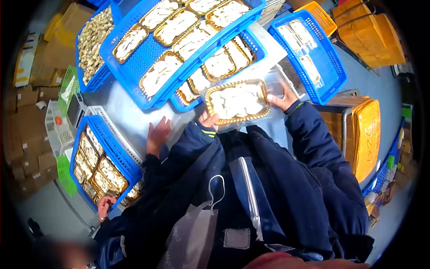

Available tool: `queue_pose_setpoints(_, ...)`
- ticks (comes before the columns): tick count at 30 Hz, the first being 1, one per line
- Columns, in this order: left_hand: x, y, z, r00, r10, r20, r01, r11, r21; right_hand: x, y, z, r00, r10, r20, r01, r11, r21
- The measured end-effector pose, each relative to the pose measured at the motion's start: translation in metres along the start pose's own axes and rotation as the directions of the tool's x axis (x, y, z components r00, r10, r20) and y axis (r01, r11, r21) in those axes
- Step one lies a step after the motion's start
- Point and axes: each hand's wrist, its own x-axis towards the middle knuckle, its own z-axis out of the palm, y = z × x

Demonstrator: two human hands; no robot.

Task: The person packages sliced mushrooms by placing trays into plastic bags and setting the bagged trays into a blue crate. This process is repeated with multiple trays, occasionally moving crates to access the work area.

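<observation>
A gold-rimmed tray (235, 102) filled with pale sliced pieces rests on the metal table (121, 114) in front of me, inside a clear plastic cover (274, 80). My left hand (208, 119) grips the tray's near left corner. My right hand (284, 99) holds its right end, fingers on the clear plastic. A co-worker's hand (158, 133) rests on the table just left of mine, and that person's other hand (105, 207) touches a blue crate (117, 158) at the lower left.
Stacked blue crates (148, 54) with several filled gold trays stand beyond the tray. A crate of loose pieces (93, 40) is at the far left, another blue crate (333, 67) at the right. Orange-wrapped boxes (367, 134) stand right, cardboard boxes (27, 148) left.
</observation>
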Motion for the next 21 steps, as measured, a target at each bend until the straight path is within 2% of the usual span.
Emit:
queue_pose_setpoints(1, 0.005, 0.004, -0.009, 1.000, -0.007, 0.009, 0.008, 0.999, -0.031, -0.003, -0.031, -0.004, 0.943, 0.308, 0.129, -0.325, 0.935, 0.141)
queue_pose_setpoints(2, 0.013, 0.004, -0.013, 0.999, -0.025, 0.031, 0.027, 0.998, -0.057, 0.000, -0.016, -0.003, 0.976, 0.203, 0.074, -0.215, 0.950, 0.228)
queue_pose_setpoints(4, 0.038, -0.002, 0.027, 0.996, -0.054, 0.076, 0.054, 0.999, 0.005, 0.004, -0.014, -0.012, 0.941, 0.321, 0.109, -0.339, 0.889, 0.307)
queue_pose_setpoints(6, 0.070, -0.019, 0.087, 0.983, -0.109, 0.145, 0.097, 0.992, 0.086, 0.001, -0.019, -0.017, 0.946, 0.316, 0.072, -0.324, 0.909, 0.263)
queue_pose_setpoints(7, 0.086, -0.030, 0.120, 0.974, -0.139, 0.181, 0.117, 0.985, 0.128, 0.000, -0.012, -0.020, 0.945, 0.319, 0.079, -0.325, 0.876, 0.357)
queue_pose_setpoints(8, 0.103, -0.043, 0.151, 0.961, -0.169, 0.218, 0.133, 0.976, 0.170, 0.002, -0.005, -0.021, 0.953, 0.299, 0.049, -0.289, 0.847, 0.447)
queue_pose_setpoints(11, 0.146, -0.083, 0.216, 0.924, -0.215, 0.316, 0.132, 0.956, 0.263, 0.010, 0.002, -0.051, 0.954, 0.296, -0.050, -0.239, 0.852, 0.466)
queue_pose_setpoints(12, 0.157, -0.095, 0.230, 0.915, -0.222, 0.337, 0.126, 0.951, 0.283, 0.015, 0.023, -0.061, 0.967, 0.229, -0.109, -0.134, 0.826, 0.547)
queue_pose_setpoints(14, 0.177, -0.111, 0.243, 0.898, -0.246, 0.365, 0.141, 0.947, 0.290, 0.022, 0.033, -0.105, 0.927, 0.323, -0.189, -0.207, 0.864, 0.458)
queue_pose_setpoints(16, 0.190, -0.110, 0.245, 0.878, -0.292, 0.380, 0.205, 0.945, 0.254, 0.035, 0.086, -0.159, 0.913, 0.343, -0.222, -0.134, 0.764, 0.630)
queue_pose_setpoints(17, 0.197, -0.109, 0.245, 0.867, -0.316, 0.387, 0.237, 0.942, 0.237, 0.043, 0.116, -0.189, 0.889, 0.348, -0.296, -0.117, 0.800, 0.588)
queue_pose_setpoints(18, 0.207, -0.108, 0.239, 0.858, -0.364, 0.362, 0.345, 0.931, 0.118, 0.051, 0.145, -0.218, 0.863, 0.346, -0.367, -0.102, 0.833, 0.544)
queue_pose_setpoints(20, 0.223, -0.119, 0.226, 0.867, -0.388, 0.311, 0.368, 0.922, 0.125, 0.056, 0.196, -0.276, 0.818, 0.409, -0.405, -0.112, 0.803, 0.586)
queue_pose_setpoints(21, 0.219, -0.123, 0.243, 0.913, -0.339, 0.227, 0.246, 0.901, 0.357, 0.058, 0.236, -0.304, 0.790, 0.428, -0.440, -0.111, 0.805, 0.583)
